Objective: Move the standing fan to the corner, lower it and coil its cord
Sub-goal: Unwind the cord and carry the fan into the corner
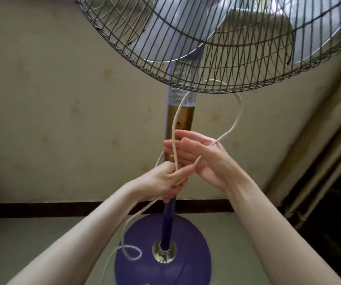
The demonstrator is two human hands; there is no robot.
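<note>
The standing fan stands right in front of me, its wire cage [217, 44] filling the top of the view. Its purple pole [168, 223] runs down to a round purple base [188, 264] on the floor. A white cord [238, 112] loops up under the cage and back down to my hands. My left hand [165, 179] is shut on the cord against the pole. My right hand [202, 155] sits just above it, fingers spread, with the cord running across its palm. A slack loop of the cord [132, 253] lies on the base.
A beige stained wall [52, 99] with a dark skirting strip [42, 209] is close behind the fan. Pale pipes or rails [317, 177] slant down at the right beside a dark area. The floor [21, 243] is pale.
</note>
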